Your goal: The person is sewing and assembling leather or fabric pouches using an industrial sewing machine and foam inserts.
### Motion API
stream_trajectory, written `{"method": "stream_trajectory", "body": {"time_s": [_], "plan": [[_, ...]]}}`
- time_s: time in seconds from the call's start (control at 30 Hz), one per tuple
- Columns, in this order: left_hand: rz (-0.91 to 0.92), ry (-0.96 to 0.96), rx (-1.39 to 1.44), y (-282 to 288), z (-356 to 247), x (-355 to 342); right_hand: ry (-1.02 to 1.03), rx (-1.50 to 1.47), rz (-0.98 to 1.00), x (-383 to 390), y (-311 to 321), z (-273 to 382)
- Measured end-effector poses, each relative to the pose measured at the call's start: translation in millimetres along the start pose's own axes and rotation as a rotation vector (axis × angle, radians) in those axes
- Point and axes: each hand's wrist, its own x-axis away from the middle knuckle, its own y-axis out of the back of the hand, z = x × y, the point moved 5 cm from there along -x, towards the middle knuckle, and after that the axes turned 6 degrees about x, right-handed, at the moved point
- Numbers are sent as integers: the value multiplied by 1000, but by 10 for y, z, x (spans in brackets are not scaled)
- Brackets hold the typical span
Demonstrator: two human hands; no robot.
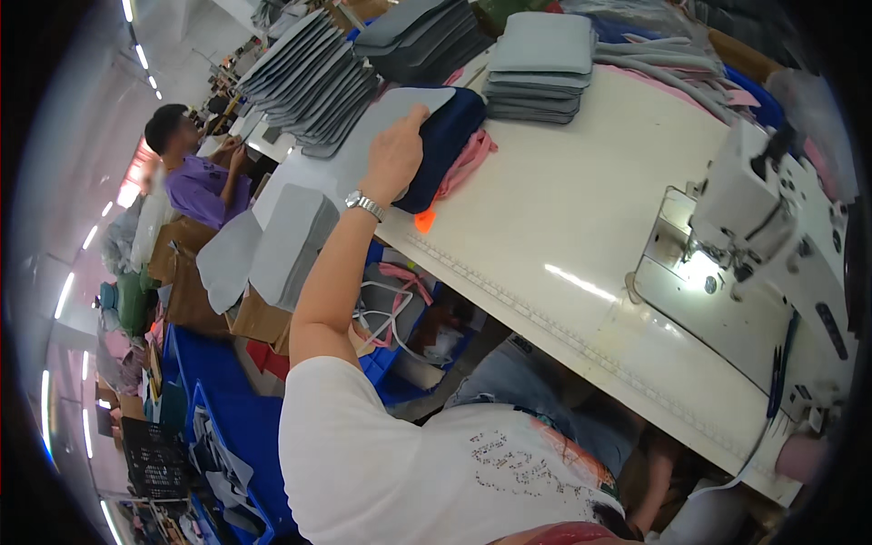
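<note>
My left hand (397,154), with a watch (365,205) on the wrist, reaches to the far left of the table. Its fingers are curled at the edge of a light grey fabric panel (363,123), and the fingertips are partly hidden. Under and beside that panel lies a folded navy fabric piece (447,145). Pink strips (468,168) and a small orange piece (424,221) stick out along it. At the right rim a blurred skin-toned patch, perhaps my right hand (804,459), shows by the table's edge; its fingers cannot be made out.
A sewing machine (745,209) with its lamp lit stands at the right of the white table (545,200). Stacked grey panels (540,68) and fanned panels (309,82) line the far side. Blue bins (227,418) stand at left. A person in purple (204,186) works beyond.
</note>
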Motion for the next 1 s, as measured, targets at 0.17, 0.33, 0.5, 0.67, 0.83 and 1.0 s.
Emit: {"method": "stream_trajectory", "body": {"time_s": [0.17,0.33,0.5,0.67,0.83,1.0], "plan": [[68,-112,283,69,98,-7,41,-54,470,-125,784,1064],[168,61,322,-43,121,-34,480,-296,416,-240,1555,2105],[168,77,526,-94,304,-108,617,-272,393,-333,1891,2354],[193,82,695,-166,443,-152,637,-237,340,-432,1938,2441],[184,176,827,-212,573,-130,643,-209,351,-472,1947,2536],[148,309,1143,-250,687,-56,655,-217,363,-505,1936,2619]]}}
